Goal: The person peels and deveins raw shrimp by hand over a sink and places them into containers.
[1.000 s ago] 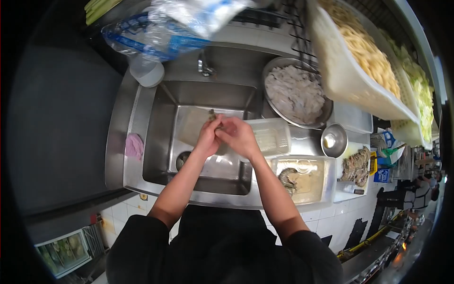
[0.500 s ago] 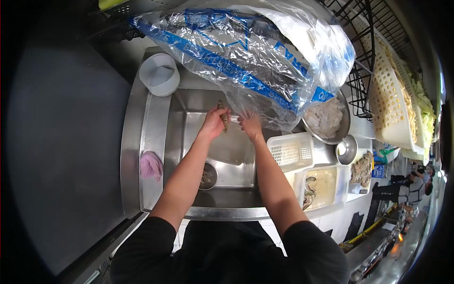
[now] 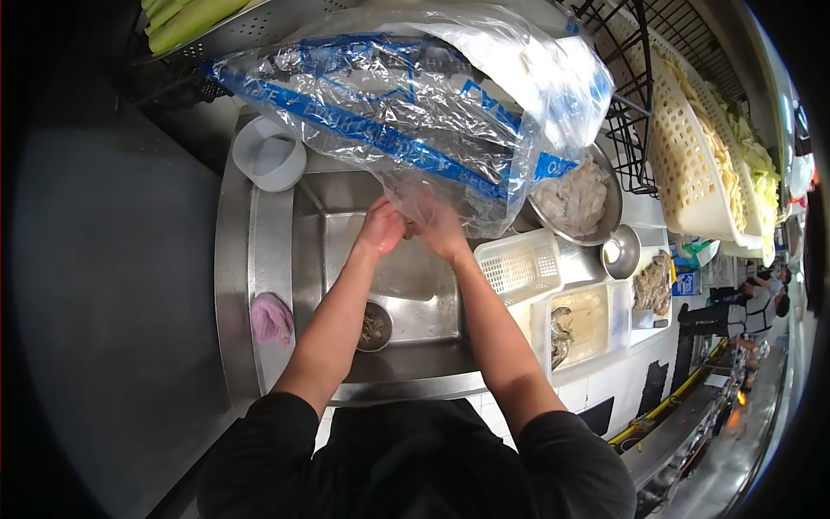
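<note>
Over the steel sink (image 3: 424,320), my left hand (image 3: 382,227) and my right hand (image 3: 437,227) meet close together. The fingers of my left hand are curled round something small and dark, mostly hidden between the hands. A clear plastic bag with blue print (image 3: 415,112) hangs in front and covers the fingers of my right hand, so its hold cannot be made out. Below my left wrist, the drain (image 3: 373,327) has brownish scraps in it. Right of the sink stand a white perforated basket (image 3: 523,266) and a clear tray (image 3: 596,324) with a few shrimp (image 3: 561,336).
A steel bowl of pale peeled shrimp (image 3: 575,203), a small metal bowl (image 3: 621,251) and more shrimp (image 3: 652,284) lie right. A white tub (image 3: 270,156) and pink cloth (image 3: 271,318) are left. Baskets (image 3: 692,164) overhang the upper right; a person (image 3: 752,313) stands far right.
Half a second ago my hands were apart, with a shrimp in my left hand; now they have come together. The view has shifted, and the plastic bag covers more than one second ago.
</note>
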Motion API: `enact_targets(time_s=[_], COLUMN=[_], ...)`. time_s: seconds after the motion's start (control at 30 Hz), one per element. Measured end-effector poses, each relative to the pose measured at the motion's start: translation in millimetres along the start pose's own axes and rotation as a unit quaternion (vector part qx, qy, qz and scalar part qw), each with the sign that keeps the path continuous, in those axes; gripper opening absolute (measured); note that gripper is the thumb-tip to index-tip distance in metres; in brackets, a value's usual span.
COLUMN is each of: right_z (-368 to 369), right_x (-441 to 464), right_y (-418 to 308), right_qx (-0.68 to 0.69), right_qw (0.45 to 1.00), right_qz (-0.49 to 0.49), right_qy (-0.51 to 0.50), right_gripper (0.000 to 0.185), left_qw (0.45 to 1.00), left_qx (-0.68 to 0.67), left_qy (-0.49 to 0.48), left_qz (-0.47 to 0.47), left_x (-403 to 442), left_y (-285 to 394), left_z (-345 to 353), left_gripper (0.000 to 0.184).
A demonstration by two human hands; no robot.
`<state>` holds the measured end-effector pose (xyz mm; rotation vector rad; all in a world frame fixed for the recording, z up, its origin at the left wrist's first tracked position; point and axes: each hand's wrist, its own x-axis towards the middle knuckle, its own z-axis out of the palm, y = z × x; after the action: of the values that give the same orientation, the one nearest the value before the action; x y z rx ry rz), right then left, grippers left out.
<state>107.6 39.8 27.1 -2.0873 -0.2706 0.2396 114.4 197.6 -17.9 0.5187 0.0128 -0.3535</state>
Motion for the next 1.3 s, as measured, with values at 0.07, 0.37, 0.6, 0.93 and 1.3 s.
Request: enact_targets(time_s=[0.07,0.37,0.6,0.93,1.3], right_z=[11.7,6.1,25.9,11.4,19.6], right_x=[2.3,-6.2,-15.6,-31.6,3.5], right_y=[2.2,-4.6,-28.0,-37.1,10.9], right_qx=[-0.024,-0.053,-0.1,0.043,-0.014], right_qw=[0.999,0.985,0.967,0.971,0.978], right_qz=[0.001,-0.038,-0.107,0.056,-0.002], right_qy=[0.037,0.16,0.209,0.229,0.21], right_gripper=[0.041,0.035,0.019,0.005,0.011], left_qw=[1.0,0.997,0.999,0.996,0.994], left_qx=[0.015,-0.038,-0.048,-0.059,0.035], left_qy=[-0.024,0.062,0.017,0.061,0.055], left_qz=[-0.008,-0.02,-0.013,0.029,0.083], left_x=[-1.0,11.3,13.2,15.1,10.0], left_y=[0.9,-6.9,-10.3,-3.6,0.7], left_z=[7.5,-5.7,4.2,0.2,20.6], left_gripper=[0.034,0.032,0.034,0.039,0.036])
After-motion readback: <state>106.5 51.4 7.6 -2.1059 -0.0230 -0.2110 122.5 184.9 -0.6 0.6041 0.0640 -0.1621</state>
